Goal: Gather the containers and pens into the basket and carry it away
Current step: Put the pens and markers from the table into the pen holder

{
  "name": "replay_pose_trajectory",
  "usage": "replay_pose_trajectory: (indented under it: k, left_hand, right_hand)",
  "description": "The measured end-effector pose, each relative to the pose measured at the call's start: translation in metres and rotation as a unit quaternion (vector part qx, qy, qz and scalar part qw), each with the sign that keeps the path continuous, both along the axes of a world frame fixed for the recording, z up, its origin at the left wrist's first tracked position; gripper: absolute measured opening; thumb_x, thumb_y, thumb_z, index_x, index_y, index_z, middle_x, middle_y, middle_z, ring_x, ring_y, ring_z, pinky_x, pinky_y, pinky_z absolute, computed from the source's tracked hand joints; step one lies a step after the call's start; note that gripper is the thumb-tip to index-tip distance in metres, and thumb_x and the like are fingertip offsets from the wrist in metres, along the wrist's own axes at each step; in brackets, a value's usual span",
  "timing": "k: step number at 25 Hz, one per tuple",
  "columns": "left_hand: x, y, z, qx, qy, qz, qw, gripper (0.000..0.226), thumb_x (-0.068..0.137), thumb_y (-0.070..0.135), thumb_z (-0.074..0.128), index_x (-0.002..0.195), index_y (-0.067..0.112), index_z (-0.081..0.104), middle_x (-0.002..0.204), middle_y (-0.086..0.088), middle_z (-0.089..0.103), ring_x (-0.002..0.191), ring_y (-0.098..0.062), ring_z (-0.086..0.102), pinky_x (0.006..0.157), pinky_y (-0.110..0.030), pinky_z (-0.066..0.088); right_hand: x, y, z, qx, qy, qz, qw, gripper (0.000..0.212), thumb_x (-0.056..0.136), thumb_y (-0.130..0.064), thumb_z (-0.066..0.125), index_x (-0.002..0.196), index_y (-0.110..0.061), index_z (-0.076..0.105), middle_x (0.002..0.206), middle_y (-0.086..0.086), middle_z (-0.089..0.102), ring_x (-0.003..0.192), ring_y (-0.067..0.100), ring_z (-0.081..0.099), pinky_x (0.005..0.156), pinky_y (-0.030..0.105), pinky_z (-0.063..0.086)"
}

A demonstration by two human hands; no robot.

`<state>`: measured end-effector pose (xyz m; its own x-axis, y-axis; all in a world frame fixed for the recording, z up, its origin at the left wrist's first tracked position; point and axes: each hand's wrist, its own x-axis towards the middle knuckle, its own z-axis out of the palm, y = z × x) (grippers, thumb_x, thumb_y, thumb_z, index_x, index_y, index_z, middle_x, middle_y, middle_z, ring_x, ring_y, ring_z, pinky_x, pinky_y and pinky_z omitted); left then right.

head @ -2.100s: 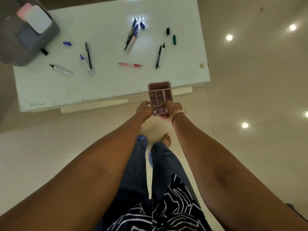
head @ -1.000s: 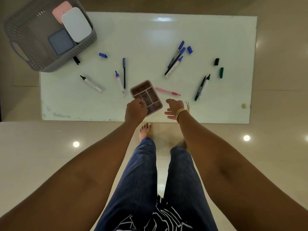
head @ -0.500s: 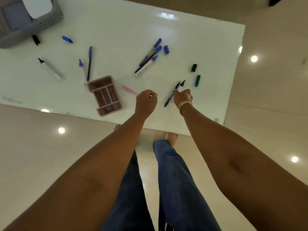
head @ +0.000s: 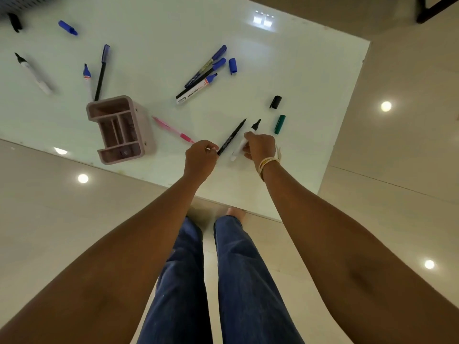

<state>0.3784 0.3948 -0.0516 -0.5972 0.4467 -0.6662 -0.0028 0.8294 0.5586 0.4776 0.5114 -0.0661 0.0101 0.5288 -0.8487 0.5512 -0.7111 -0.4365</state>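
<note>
Our left hand pinches the near end of the thin black pen; the pen lies on the white table. Our right hand is closed around the white marker, black tip pointing to 1 o'clock. The pink organizer stands at 9 o'clock from the hands, with the pink pen between. Blue markers are clustered at 12 o'clock. The green cap and black cap sit at 1 o'clock.

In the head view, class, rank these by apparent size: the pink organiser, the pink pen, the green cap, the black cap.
1. pink organiser
2. pink pen
3. green cap
4. black cap, only slightly smaller
</note>
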Motion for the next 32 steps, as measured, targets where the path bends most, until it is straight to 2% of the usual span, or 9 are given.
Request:
replay_pose_trajectory:
  k: [4, 6, 9, 11, 13, 17, 23, 27, 32]
  left_hand:
    - [0.003, 0.012, -0.001, 0.005, -0.004, 0.029, 1.000, 0.021, 0.087, 0.008, 0.048, 0.087, 0.011, 0.068, 0.086, -0.018, 0.073, 0.063, -0.022, 0.066, 0.058, -0.027, 0.053]
    - [0.004, 0.016, -0.003, 0.007, 0.018, 0.029, 0.999, 0.022, 0.086, 0.005, 0.047, 0.086, 0.008, 0.068, 0.086, -0.020, 0.072, 0.068, -0.025, 0.068, 0.064, -0.030, 0.055]
    - [0.004, 0.019, -0.006, 0.009, 0.050, 0.016, 0.999, 0.024, 0.086, 0.004, 0.047, 0.092, 0.003, 0.070, 0.087, -0.016, 0.070, 0.083, -0.032, 0.069, 0.081, -0.042, 0.057]
    - [0.003, 0.021, -0.007, 0.015, 0.047, 0.014, 0.999, 0.023, 0.086, 0.003, 0.047, 0.091, 0.004, 0.070, 0.085, -0.012, 0.069, 0.083, -0.032, 0.069, 0.080, -0.043, 0.057]
    - [0.001, 0.022, -0.005, 0.014, 0.051, 0.004, 0.999, 0.024, 0.086, 0.003, 0.047, 0.091, 0.006, 0.070, 0.086, -0.009, 0.068, 0.082, -0.031, 0.069, 0.078, -0.041, 0.057]
    - [-0.011, 0.028, -0.002, 0.028, 0.036, 0.016, 0.999, 0.025, 0.086, 0.002, 0.045, 0.093, 0.003, 0.068, 0.092, -0.015, 0.070, 0.085, -0.032, 0.068, 0.079, -0.042, 0.058]
    - [-0.026, 0.046, 0.010, 0.033, -0.030, 0.103, 0.994, 0.025, 0.088, 0.003, 0.042, 0.094, 0.007, 0.066, 0.069, -0.005, 0.063, 0.050, -0.014, 0.059, 0.039, -0.016, 0.047]
    - [-0.025, 0.043, 0.014, 0.045, -0.052, 0.107, 0.992, 0.024, 0.090, 0.004, 0.042, 0.094, 0.008, 0.065, 0.067, -0.002, 0.061, 0.050, -0.012, 0.056, 0.039, -0.015, 0.045]
    - [-0.026, 0.029, 0.011, 0.045, -0.063, 0.125, 0.989, 0.024, 0.089, 0.003, 0.041, 0.092, 0.008, 0.065, 0.068, -0.005, 0.060, 0.049, -0.013, 0.054, 0.038, -0.014, 0.043]
  right_hand:
    - [0.021, 0.011, 0.003, -0.040, 0.098, -0.108, 0.988, 0.016, 0.087, -0.015, 0.056, 0.075, -0.007, 0.062, 0.072, 0.011, 0.071, 0.068, 0.024, 0.070, 0.074, 0.037, 0.061]
    - [0.026, 0.014, 0.004, -0.011, 0.095, -0.120, 0.988, 0.015, 0.090, -0.019, 0.052, 0.079, -0.010, 0.058, 0.065, 0.006, 0.067, 0.059, 0.021, 0.066, 0.063, 0.032, 0.060]
    - [0.032, 0.020, 0.001, 0.134, -0.012, -0.037, 0.990, 0.012, 0.086, -0.030, 0.051, 0.083, -0.019, 0.053, 0.066, -0.003, 0.055, 0.059, 0.017, 0.054, 0.053, 0.026, 0.046]
    - [0.028, 0.033, 0.000, 0.238, -0.082, 0.031, 0.967, 0.014, 0.084, -0.031, 0.054, 0.088, -0.018, 0.055, 0.070, -0.007, 0.055, 0.061, 0.011, 0.053, 0.058, 0.025, 0.040]
    - [0.015, 0.054, 0.000, 0.289, -0.134, 0.099, 0.943, 0.026, 0.085, -0.036, 0.056, 0.101, -0.016, 0.058, 0.088, -0.003, 0.062, 0.078, 0.015, 0.061, 0.071, 0.029, 0.047]
    - [-0.006, 0.090, -0.003, 0.291, -0.196, 0.194, 0.916, 0.039, 0.088, -0.038, 0.059, 0.117, -0.012, 0.058, 0.117, 0.006, 0.060, 0.107, 0.027, 0.062, 0.084, 0.033, 0.047]
    - [-0.019, 0.060, 0.002, 0.327, -0.161, 0.300, 0.882, 0.033, 0.088, -0.034, 0.060, 0.114, -0.014, 0.058, 0.117, 0.008, 0.054, 0.095, 0.029, 0.065, 0.073, 0.027, 0.041]
    - [-0.005, 0.042, 0.001, 0.342, -0.205, 0.283, 0.872, 0.039, 0.088, -0.032, 0.065, 0.119, -0.013, 0.050, 0.120, 0.009, 0.048, 0.088, 0.032, 0.067, 0.068, 0.029, 0.041]
    - [-0.007, 0.044, 0.001, 0.323, -0.192, 0.274, 0.885, 0.033, 0.090, -0.024, 0.060, 0.121, -0.014, 0.057, 0.118, 0.007, 0.059, 0.103, 0.030, 0.063, 0.080, 0.034, 0.047]
